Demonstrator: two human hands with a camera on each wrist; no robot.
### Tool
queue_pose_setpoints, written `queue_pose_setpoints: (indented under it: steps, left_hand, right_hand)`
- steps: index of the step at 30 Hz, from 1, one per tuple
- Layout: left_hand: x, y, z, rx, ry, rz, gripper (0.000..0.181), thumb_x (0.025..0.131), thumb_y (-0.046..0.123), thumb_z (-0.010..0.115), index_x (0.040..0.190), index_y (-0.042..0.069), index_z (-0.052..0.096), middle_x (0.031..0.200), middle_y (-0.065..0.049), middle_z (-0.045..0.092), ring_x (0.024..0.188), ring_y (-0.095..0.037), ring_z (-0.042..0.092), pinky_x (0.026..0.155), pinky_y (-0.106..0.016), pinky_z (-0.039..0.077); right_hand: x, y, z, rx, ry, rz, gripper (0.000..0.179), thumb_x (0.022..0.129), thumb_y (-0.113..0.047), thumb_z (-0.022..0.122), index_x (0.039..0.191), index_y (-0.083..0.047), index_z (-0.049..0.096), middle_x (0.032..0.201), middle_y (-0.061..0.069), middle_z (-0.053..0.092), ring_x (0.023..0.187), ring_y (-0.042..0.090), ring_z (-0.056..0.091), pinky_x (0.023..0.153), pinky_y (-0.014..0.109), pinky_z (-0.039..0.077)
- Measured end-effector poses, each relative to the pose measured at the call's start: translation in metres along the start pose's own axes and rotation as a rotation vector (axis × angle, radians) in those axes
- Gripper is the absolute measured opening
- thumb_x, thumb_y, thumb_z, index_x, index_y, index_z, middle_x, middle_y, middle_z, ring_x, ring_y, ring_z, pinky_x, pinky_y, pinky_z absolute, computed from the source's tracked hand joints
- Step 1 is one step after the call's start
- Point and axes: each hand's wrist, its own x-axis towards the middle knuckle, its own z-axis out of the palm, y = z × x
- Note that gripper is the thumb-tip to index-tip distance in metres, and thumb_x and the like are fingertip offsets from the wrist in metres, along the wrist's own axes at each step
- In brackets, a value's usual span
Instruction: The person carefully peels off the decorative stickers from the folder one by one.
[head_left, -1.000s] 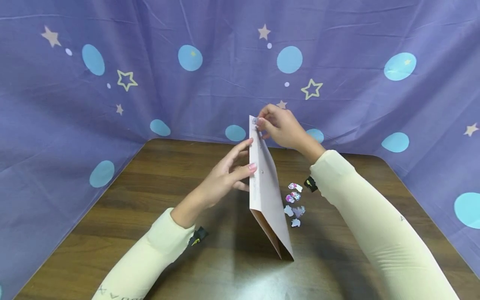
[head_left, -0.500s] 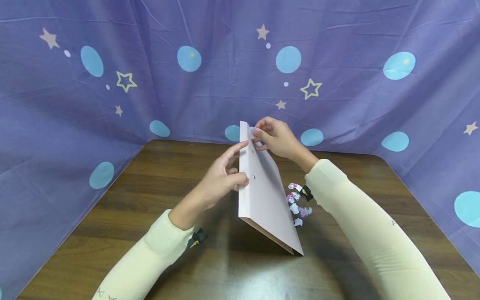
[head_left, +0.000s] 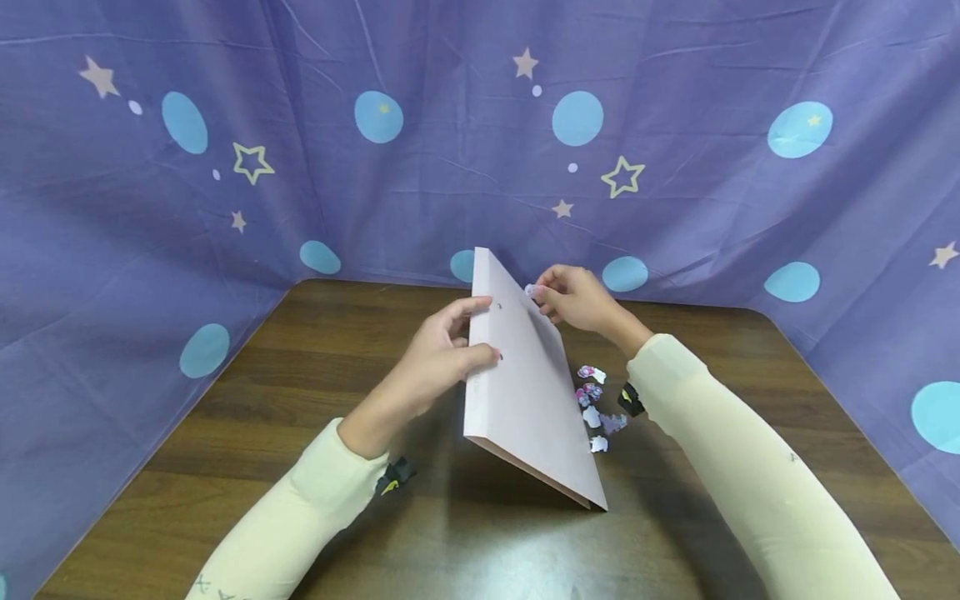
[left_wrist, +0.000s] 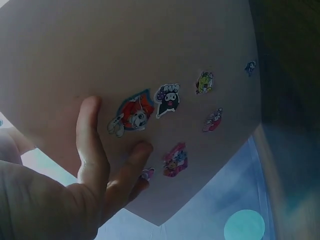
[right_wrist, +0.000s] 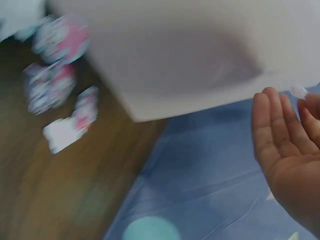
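Observation:
A pale binder with small rivets near its spine stands on the table on its opening edge, leaning with the spine up. My left hand grips it across the spine, thumb on the right-hand cover. The other fingers spread over the opposite cover, where several cartoon stickers show in the left wrist view. Beside the right-hand cover's far upper part, my right hand pinches a small sticker between thumb and index finger. In the right wrist view its other fingers extend close to the cover's edge.
Several loose stickers lie on the wooden table just right of the binder's lower edge. A purple curtain with stars and blue dots hangs behind and around the table.
The binder's spine has swung left and lower, turning the right-hand cover more upward, with my left hand following. My right hand has come down and slightly right along the cover, still pinching the sticker.

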Motion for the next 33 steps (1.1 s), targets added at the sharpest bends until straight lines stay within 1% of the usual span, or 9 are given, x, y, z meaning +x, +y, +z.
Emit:
queue_pose_setpoints:
  steps: [6, 10, 13, 15, 17, 21, 23, 30, 33]
  left_hand:
    - [0.001, 0.002, -0.003, 0.033, 0.032, -0.026, 0.075, 0.078, -0.006, 0.064, 0.15, 0.005, 0.046, 0.132, -0.018, 0.057, 0.092, -0.024, 0.067, 0.072, -0.039, 0.063]
    - [0.002, 0.002, -0.004, 0.05, 0.041, -0.033, 0.073, 0.078, -0.006, 0.063, 0.148, 0.005, 0.048, 0.13, -0.018, 0.058, 0.091, -0.024, 0.067, 0.071, -0.04, 0.063]
    - [0.002, 0.001, -0.005, 0.056, 0.045, -0.033, 0.071, 0.078, -0.006, 0.062, 0.147, 0.004, 0.049, 0.13, -0.018, 0.058, 0.092, -0.025, 0.067, 0.071, -0.04, 0.063]
    - [0.002, 0.001, -0.005, 0.057, 0.044, -0.032, 0.07, 0.078, -0.006, 0.062, 0.146, 0.004, 0.049, 0.13, -0.018, 0.058, 0.093, -0.026, 0.067, 0.071, -0.041, 0.063]
    - [0.003, 0.001, -0.005, 0.057, 0.044, -0.028, 0.069, 0.078, -0.007, 0.062, 0.146, 0.003, 0.049, 0.13, -0.018, 0.058, 0.095, -0.026, 0.067, 0.072, -0.041, 0.063]
    - [0.002, 0.002, -0.005, 0.059, 0.045, -0.024, 0.068, 0.078, -0.007, 0.062, 0.145, 0.002, 0.05, 0.129, -0.019, 0.058, 0.094, -0.026, 0.067, 0.072, -0.04, 0.063]
    - [0.002, 0.001, -0.005, 0.061, 0.047, -0.025, 0.067, 0.078, -0.007, 0.062, 0.144, 0.002, 0.051, 0.128, -0.019, 0.058, 0.094, -0.026, 0.067, 0.072, -0.04, 0.063]
    - [0.004, 0.001, -0.004, 0.067, 0.062, -0.024, 0.068, 0.078, -0.006, 0.062, 0.144, 0.002, 0.051, 0.127, -0.018, 0.06, 0.092, -0.026, 0.067, 0.071, -0.039, 0.063]
    - [0.003, 0.001, -0.005, 0.06, 0.065, -0.032, 0.069, 0.078, -0.007, 0.062, 0.145, 0.003, 0.049, 0.128, -0.019, 0.061, 0.095, -0.027, 0.067, 0.072, -0.039, 0.063]
  right_hand:
    - [-0.013, 0.038, -0.015, -0.211, -0.155, 0.054, 0.016, 0.101, -0.011, 0.061, 0.096, 0.001, 0.07, 0.076, 0.011, 0.067, 0.066, 0.021, 0.062, 0.057, 0.025, 0.052]
    - [-0.022, 0.059, -0.025, -0.333, -0.297, 0.12, 0.014, 0.099, -0.006, 0.062, 0.092, 0.001, 0.073, 0.074, 0.012, 0.068, 0.064, 0.018, 0.062, 0.056, 0.024, 0.052]
    - [-0.028, 0.071, -0.03, -0.382, -0.407, 0.152, 0.013, 0.095, -0.003, 0.063, 0.091, 0.001, 0.074, 0.072, 0.011, 0.068, 0.064, 0.018, 0.062, 0.055, 0.024, 0.052]
    - [-0.031, 0.078, -0.031, -0.41, -0.451, 0.16, 0.012, 0.093, -0.001, 0.063, 0.09, 0.0, 0.075, 0.071, 0.011, 0.068, 0.063, 0.017, 0.06, 0.055, 0.024, 0.051]
    - [-0.034, 0.084, -0.031, -0.457, -0.456, 0.145, 0.012, 0.091, 0.001, 0.063, 0.087, -0.001, 0.075, 0.071, 0.008, 0.068, 0.062, 0.014, 0.059, 0.055, 0.024, 0.05]
    - [-0.037, 0.092, -0.028, -0.599, -0.405, 0.076, 0.014, 0.085, 0.001, 0.068, 0.078, -0.007, 0.075, 0.07, -0.002, 0.068, 0.066, 0.013, 0.056, 0.06, 0.027, 0.05]
    - [-0.038, 0.094, -0.026, -0.659, -0.375, 0.071, 0.013, 0.084, -0.001, 0.07, 0.075, -0.01, 0.074, 0.071, -0.005, 0.067, 0.069, 0.015, 0.057, 0.063, 0.032, 0.052]
    - [-0.044, 0.093, -0.028, -0.8, -0.298, 0.152, 0.025, 0.087, -0.034, 0.081, 0.073, -0.017, 0.067, 0.079, 0.0, 0.063, 0.075, 0.022, 0.06, 0.065, 0.046, 0.053]
    - [-0.045, 0.092, -0.027, -0.818, -0.273, 0.159, 0.025, 0.086, -0.032, 0.081, 0.076, -0.016, 0.066, 0.081, 0.002, 0.063, 0.076, 0.024, 0.061, 0.066, 0.048, 0.054]
